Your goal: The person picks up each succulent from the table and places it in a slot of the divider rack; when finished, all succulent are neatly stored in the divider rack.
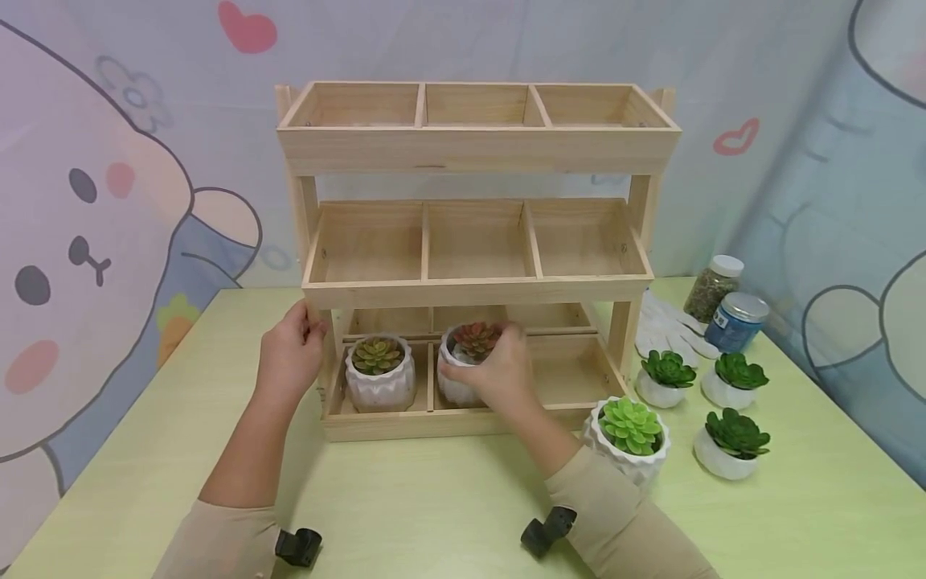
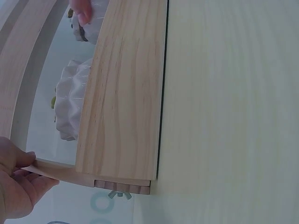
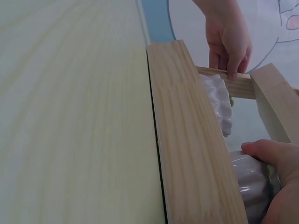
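A three-tier wooden shelf (image 1: 477,293) with divided trays stands on the table. My left hand (image 1: 291,347) grips its left upright, below the middle tray; in the left wrist view, the thumb and fingers (image 2: 43,185) pinch the wood. At the bottom tray's middle compartment, my right hand (image 1: 501,371) holds a white pot with a reddish succulent (image 1: 457,392) by its rim and side. A second white pot with a yellow-green succulent (image 1: 379,386) sits in the left compartment beside it. My right palm and fingers partly hide the held pot.
Right of the shelf stand a white pot with a bright green succulent (image 1: 628,434) and several small dark green ones (image 1: 731,442). Behind them lie white gloves (image 1: 669,326), a jar of granules (image 1: 712,289) and a blue jar (image 1: 736,323). A patterned cloth (image 1: 463,40) hangs behind.
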Action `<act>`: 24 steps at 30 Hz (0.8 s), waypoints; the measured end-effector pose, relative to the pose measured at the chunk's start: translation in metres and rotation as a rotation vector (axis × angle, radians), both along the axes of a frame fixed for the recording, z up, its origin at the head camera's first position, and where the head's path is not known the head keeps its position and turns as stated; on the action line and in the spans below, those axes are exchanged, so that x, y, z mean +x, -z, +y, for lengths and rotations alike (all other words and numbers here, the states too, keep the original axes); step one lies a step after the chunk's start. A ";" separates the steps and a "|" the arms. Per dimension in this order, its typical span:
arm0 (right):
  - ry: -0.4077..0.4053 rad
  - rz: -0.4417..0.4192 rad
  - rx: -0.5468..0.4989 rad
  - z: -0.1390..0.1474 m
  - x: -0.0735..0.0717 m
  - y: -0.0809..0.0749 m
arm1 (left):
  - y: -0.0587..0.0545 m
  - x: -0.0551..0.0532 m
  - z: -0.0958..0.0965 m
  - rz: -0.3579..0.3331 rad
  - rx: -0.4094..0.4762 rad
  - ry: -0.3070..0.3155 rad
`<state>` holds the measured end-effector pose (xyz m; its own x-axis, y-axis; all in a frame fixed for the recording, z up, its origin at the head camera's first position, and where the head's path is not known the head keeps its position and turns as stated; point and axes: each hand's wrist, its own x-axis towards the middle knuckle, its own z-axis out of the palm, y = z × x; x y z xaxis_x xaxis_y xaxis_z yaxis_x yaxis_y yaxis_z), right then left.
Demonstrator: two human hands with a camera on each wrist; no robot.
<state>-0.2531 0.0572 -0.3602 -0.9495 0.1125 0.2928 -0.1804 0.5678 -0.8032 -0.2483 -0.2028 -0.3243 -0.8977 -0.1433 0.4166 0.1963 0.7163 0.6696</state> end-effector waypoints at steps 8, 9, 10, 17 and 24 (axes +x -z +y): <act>-0.002 0.031 0.014 0.000 -0.004 0.007 | 0.001 -0.001 -0.001 0.002 -0.011 -0.001; -0.001 0.033 0.019 0.000 -0.004 0.008 | 0.001 -0.001 -0.001 0.003 -0.012 -0.001; -0.003 0.035 0.025 -0.001 -0.005 0.009 | 0.001 -0.001 -0.001 0.005 -0.014 -0.001; 0.001 0.053 0.041 -0.003 -0.006 0.013 | 0.001 0.000 -0.001 0.007 -0.018 -0.005; 0.002 0.029 0.052 -0.004 -0.004 0.012 | -0.001 0.001 0.000 -0.001 -0.008 -0.002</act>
<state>-0.2573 0.0529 -0.3718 -0.9402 0.0987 0.3261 -0.2021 0.6092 -0.7669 -0.2475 -0.2030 -0.3234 -0.8980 -0.1420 0.4165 0.1938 0.7222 0.6640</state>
